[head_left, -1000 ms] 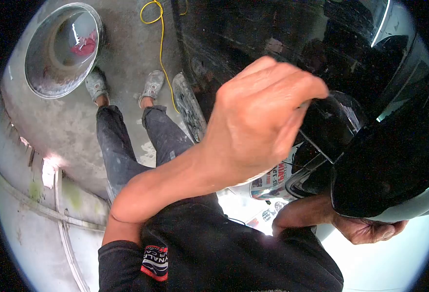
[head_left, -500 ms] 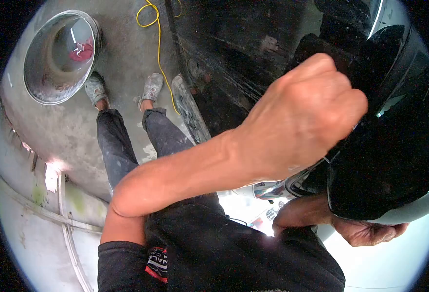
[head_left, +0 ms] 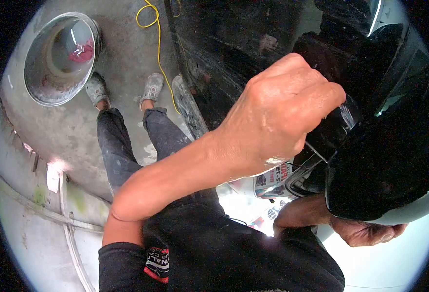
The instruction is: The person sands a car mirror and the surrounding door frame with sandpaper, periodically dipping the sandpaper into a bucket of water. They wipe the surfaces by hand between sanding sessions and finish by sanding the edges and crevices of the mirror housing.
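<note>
My left hand (head_left: 290,109) is a closed fist over the glossy black car panel (head_left: 234,53), its arm reaching across from the left. The back of the hand faces me, and anything inside the fist is hidden. A wet-looking streak (head_left: 347,116) shines on the black surface just right of the knuckles. Lower right, my right hand (head_left: 367,233) shows below a rounded, glossy black part (head_left: 384,165) that looks like a side mirror. Its fingers are curled and partly covered by that part. What they grip, if anything, does not show.
A large bucket (head_left: 32,68) at upper left holds liquid and a red cloth-like piece (head_left: 81,52). A yellow cord (head_left: 159,48) runs across the concrete floor (head_left: 122,29). Printed containers (head_left: 273,180) sit below my left forearm. A pale wall (head_left: 39,228) stands at lower left.
My left fist has shifted left across the black panel, uncovering the shiny streak and more of a printed container. My right hand looks almost unmoved.
</note>
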Action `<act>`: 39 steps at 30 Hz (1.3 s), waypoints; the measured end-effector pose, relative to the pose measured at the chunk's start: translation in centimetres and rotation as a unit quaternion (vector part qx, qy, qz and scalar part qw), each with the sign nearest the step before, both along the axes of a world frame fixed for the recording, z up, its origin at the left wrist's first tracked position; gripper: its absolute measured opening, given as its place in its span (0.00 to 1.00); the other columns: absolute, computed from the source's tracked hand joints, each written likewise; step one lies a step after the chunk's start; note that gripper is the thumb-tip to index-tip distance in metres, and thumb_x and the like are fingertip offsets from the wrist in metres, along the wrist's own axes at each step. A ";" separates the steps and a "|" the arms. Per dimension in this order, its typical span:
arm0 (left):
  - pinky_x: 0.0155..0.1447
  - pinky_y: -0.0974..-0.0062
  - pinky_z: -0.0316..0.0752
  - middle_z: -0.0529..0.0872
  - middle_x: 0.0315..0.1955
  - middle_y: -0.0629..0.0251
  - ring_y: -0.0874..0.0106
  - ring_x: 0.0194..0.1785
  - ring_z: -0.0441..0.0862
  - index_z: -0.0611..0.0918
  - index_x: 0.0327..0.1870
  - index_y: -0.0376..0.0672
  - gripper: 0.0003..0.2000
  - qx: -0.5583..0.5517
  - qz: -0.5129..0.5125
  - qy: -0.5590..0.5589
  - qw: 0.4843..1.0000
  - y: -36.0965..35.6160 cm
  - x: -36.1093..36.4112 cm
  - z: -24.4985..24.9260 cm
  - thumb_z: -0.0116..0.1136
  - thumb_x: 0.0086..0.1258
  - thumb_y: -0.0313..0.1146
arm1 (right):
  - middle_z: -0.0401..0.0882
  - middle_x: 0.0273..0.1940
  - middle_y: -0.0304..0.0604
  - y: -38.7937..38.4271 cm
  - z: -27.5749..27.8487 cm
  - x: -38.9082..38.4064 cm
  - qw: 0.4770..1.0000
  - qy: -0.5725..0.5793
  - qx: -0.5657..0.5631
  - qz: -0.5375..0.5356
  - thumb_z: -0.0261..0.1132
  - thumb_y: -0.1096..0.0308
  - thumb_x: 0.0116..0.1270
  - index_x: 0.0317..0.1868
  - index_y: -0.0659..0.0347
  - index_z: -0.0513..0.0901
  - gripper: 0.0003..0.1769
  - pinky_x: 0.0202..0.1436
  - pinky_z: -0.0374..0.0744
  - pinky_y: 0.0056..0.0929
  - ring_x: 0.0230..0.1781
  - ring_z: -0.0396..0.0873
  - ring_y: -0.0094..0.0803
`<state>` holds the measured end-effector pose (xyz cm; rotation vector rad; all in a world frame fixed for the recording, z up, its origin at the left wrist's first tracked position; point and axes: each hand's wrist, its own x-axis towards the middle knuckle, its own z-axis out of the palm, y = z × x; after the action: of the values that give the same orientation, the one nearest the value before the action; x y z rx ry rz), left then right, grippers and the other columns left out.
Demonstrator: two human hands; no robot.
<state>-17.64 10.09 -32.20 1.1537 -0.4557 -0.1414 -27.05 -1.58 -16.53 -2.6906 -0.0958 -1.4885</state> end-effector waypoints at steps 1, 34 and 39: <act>0.44 0.66 0.80 0.81 0.26 0.60 0.61 0.38 0.81 0.82 0.30 0.38 0.03 -0.022 -0.001 -0.004 1.000 -0.3 -0.3 0.4 0.61 0.56 0.22 | 0.76 0.58 0.73 -0.4 0.8 -0.5 1.000 0.000 -0.007 0.000 0.53 0.64 0.79 0.62 0.72 0.75 0.20 0.56 0.89 0.59 0.54 0.83 0.62; 0.45 0.72 0.84 0.87 0.37 0.56 0.64 0.42 0.81 0.83 0.45 0.33 0.09 -0.007 0.030 -0.051 0.998 0.2 -1.6 2.2 0.63 0.65 0.24 | 0.78 0.58 0.70 -0.6 0.0 1.4 0.975 -0.030 -0.183 0.119 0.56 0.66 0.79 0.59 0.73 0.77 0.18 0.57 0.88 0.61 0.55 0.82 0.63; 0.44 0.71 0.84 0.87 0.38 0.56 0.64 0.43 0.81 0.84 0.43 0.33 0.07 -0.024 0.005 -0.009 1.000 0.8 -1.8 3.0 0.62 0.66 0.24 | 0.78 0.57 0.70 -0.9 -0.5 1.3 0.968 -0.019 -0.213 0.129 0.56 0.66 0.79 0.58 0.73 0.78 0.18 0.57 0.87 0.61 0.55 0.81 0.63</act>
<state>-19.42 10.91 -29.17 1.1112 -0.4671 -0.1113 -25.73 -2.48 -17.03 -2.8068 -0.8252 -1.5851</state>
